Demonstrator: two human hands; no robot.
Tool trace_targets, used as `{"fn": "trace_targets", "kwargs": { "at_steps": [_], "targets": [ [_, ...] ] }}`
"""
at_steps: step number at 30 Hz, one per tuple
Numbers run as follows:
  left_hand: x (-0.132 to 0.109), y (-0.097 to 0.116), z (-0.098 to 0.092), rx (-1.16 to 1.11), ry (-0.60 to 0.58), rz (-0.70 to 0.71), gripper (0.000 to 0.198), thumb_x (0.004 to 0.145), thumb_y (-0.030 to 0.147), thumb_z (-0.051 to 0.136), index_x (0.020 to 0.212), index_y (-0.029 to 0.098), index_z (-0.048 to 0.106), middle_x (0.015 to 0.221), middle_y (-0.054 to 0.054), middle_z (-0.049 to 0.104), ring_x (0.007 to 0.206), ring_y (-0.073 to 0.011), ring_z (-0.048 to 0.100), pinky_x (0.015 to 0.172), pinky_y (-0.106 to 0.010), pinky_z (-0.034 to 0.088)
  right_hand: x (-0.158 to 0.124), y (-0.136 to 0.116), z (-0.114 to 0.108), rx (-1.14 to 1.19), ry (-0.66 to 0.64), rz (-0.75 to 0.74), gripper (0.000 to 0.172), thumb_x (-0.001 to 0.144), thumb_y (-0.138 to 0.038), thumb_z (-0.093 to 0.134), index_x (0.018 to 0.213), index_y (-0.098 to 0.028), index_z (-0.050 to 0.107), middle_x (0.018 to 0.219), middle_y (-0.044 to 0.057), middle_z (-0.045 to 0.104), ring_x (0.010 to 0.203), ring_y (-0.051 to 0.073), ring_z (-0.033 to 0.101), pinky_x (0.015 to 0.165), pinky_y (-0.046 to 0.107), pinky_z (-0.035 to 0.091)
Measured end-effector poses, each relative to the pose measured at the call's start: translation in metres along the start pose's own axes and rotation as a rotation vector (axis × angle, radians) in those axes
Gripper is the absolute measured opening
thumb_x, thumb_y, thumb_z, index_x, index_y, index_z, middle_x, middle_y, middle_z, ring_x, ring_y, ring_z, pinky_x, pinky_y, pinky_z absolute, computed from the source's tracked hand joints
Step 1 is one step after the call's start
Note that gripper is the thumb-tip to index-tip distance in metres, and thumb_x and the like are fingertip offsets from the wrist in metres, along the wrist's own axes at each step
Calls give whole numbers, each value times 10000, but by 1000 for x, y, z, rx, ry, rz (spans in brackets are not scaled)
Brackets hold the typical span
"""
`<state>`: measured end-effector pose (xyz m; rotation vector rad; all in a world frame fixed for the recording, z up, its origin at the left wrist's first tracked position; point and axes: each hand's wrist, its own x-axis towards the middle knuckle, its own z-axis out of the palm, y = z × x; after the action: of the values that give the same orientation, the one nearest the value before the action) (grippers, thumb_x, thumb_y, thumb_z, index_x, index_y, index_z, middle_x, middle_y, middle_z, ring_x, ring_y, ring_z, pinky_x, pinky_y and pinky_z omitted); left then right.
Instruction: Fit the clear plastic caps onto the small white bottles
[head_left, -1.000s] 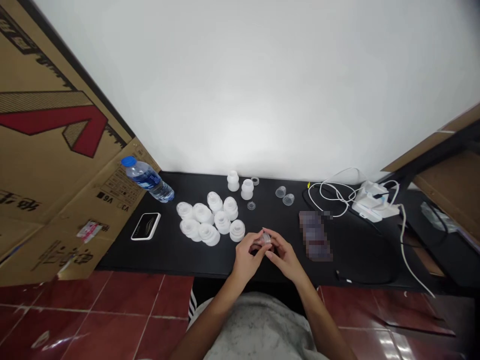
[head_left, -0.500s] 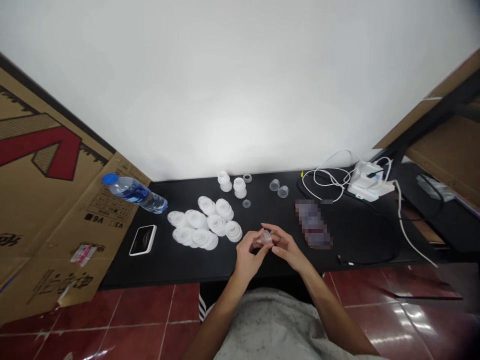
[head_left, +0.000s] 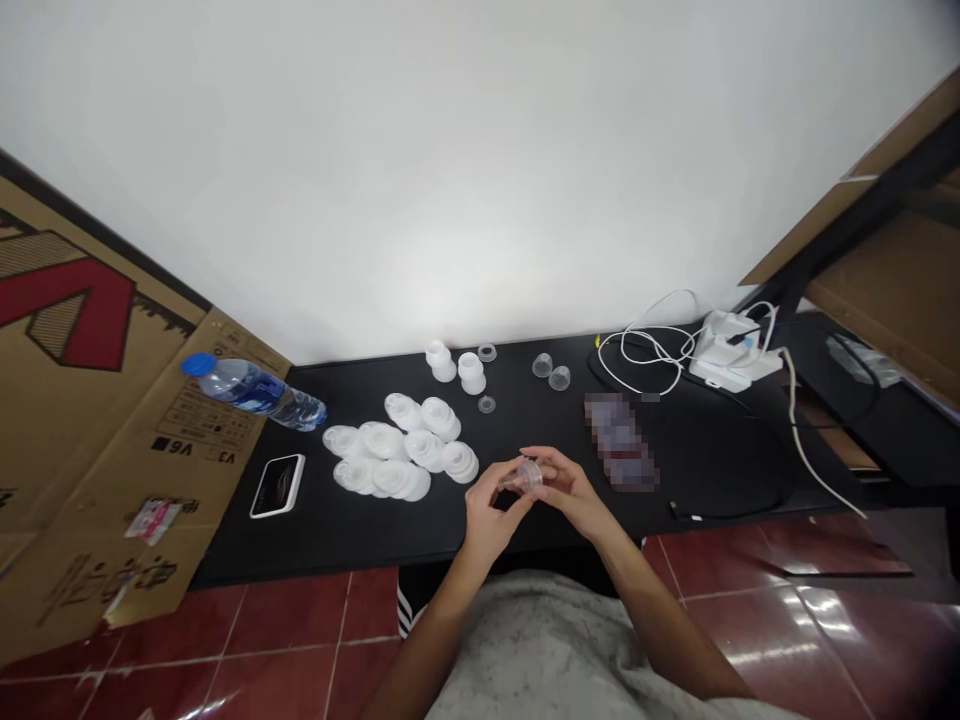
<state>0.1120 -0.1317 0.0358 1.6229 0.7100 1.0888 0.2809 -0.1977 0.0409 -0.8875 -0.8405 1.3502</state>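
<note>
Clear plastic cup (head_left: 527,477) pinched between left hand (head_left: 490,512), right hand (head_left: 571,490)

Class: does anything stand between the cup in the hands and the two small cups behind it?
Nothing visible: only black tabletop lies between the held clear cup and the two small clear cups.

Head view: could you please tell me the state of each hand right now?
Left hand: closed, holding a small clear plastic cup.
Right hand: closed, holding the same cup.
</note>
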Motion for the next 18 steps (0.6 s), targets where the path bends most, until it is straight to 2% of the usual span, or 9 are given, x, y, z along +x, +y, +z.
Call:
{"fn": "trace_targets", "kwargs": {
  "at_steps": [2, 5, 9, 12, 14, 16, 18],
  "targets": [
    [-1, 0, 2, 24, 40, 3, 322, 932, 314, 855, 1222, 208, 764, 1146, -115, 815, 941, -223, 801, 764, -310, 675, 2, 3, 1, 18, 57, 2, 502, 937, -390, 889, 1389, -294, 693, 1093, 61, 845, 1053, 259, 806, 1025, 440, 596],
    [0, 1, 2, 74, 23, 54, 262, 966, 282, 811, 1215, 223, 756, 1226, -123, 783, 976, -223, 774, 753, -312, 656, 4, 6, 1, 16, 114, -21, 413, 917, -377, 907, 1282, -279, 741, 1086, 61, 830, 1027, 246, 785, 998, 414, 597],
    [2, 6, -1, 200, -2, 122, 332, 992, 265, 770, 1324, 259, 758, 1174, -99, 730, 953, -206, 715, 815, -340, 639, 7, 6, 1, -16, 237, -64, 367, 901, -401, 910, 1221, -282, 775, 1048, 39, 740, 921, 203, 704, 819, 319, 588],
    [2, 7, -1, 260, -49, 129, 425, 1001, 262, 732, 1426, 274, 728, 1097, -77, 684, 964, -208, 700, 886, -367, 630, 8, 5, 2, -89, 311, -103, 297, 982, -475, 805, 1211, -285, 801, 979, 16, 650, 756, 158, 582, 690, 286, 524],
    [1, 5, 1, 282, -32, 121, 513, 951, 252, 769, 1459, 259, 697, 1030, -55, 673, 885, -191, 680, 850, -352, 620, 8, 3, 4, -182, 304, -125, 307, 981, -509, 796, 1184, -281, 826, 937, 12, 620, 739, 162, 547, 684, 295, 505],
    [0, 3, 3, 284, 9, 88, 597, 892, 246, 815, 1468, 242, 659, 983, -34, 689, 792, -169, 645, 789, -329, 605, 7, 2, 5, -277, 278, -131, 282, 947, -516, 834, 1091, -274, 850, 920, 22, 628, 795, 187, 578, 729, 316, 515],
    [-1, 2, 4, 282, 24, 58, 578, 867, 257, 835, 1417, 240, 659, 973, -24, 709, 738, -154, 621, 750, -315, 590, 7, 1, 6, -321, 281, -128, 261, 929, -520, 853, 957, -261, 842, 907, 32, 650, 822, 205, 602, 751, 333, 522]
  ]
}}
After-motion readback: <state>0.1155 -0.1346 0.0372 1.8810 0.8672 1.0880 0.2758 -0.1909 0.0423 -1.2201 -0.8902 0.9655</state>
